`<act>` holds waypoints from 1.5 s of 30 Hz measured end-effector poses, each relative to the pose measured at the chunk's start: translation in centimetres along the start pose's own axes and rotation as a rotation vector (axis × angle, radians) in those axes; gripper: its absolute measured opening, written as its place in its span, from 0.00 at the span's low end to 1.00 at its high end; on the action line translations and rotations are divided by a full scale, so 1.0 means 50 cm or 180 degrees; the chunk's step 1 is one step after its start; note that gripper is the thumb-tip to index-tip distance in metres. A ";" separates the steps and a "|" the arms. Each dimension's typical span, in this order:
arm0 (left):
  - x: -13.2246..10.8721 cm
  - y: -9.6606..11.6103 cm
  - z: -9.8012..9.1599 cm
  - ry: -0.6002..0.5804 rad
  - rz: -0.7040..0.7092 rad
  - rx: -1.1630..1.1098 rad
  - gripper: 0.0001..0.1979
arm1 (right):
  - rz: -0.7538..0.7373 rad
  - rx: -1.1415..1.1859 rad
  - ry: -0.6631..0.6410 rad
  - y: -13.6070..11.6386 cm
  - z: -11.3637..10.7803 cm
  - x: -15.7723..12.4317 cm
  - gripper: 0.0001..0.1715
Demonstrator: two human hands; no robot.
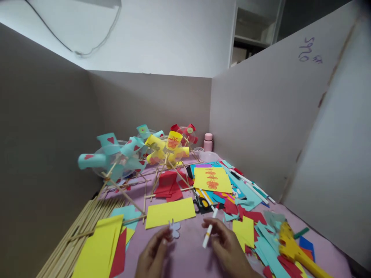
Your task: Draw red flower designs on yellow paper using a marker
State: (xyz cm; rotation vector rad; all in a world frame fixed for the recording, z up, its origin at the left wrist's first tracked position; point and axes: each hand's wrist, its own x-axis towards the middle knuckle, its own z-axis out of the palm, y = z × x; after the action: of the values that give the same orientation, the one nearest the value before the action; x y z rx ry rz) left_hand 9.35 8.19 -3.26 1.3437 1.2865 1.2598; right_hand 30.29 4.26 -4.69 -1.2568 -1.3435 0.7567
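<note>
A small pale butterfly cutout (175, 229) is pinched between the thumb and fingers of my left hand (155, 251), just above the pink table cover (185, 262). My right hand (226, 245) holds a white marker (208, 233) with an orange band, its lower end pointing toward the table. Beyond the cutout lies a blank yellow paper strip (171, 212). Farther back, a yellow sheet (213, 179) bears several orange butterfly drawings. Black-handled scissors (202, 204) lie between the strip and that sheet.
Paper pinwheels on stick stands, blue (116, 154) and yellow (168, 148), fill the back left. Bamboo sticks (78, 231) and yellow sheets (98, 247) lie left. Paper scraps (269, 239) and a yellow glue gun (286, 243) lie right. Grey partitions (150, 96) enclose the table; a pink bottle (208, 143) stands behind.
</note>
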 end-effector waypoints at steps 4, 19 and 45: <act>0.060 0.016 -0.066 0.0071 0.0632 0.1492 0.21 | -0.0227 -0.0608 -0.0058 0.027 0.026 -0.016 0.15; 0.083 -0.010 -0.029 0.0719 0.0546 0.3715 0.15 | -0.0327 -0.0573 -0.0323 0.015 0.017 -0.020 0.07; 0.087 -0.055 -0.055 0.1118 0.1972 0.2447 0.12 | -0.0065 0.0027 0.0185 0.007 0.010 -0.024 0.08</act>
State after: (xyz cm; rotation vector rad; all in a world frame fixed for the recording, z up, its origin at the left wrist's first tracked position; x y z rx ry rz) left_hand 6.08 12.63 -5.23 2.2655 1.7822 1.5242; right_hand 29.73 3.32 -5.46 -1.2475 -1.3028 0.7060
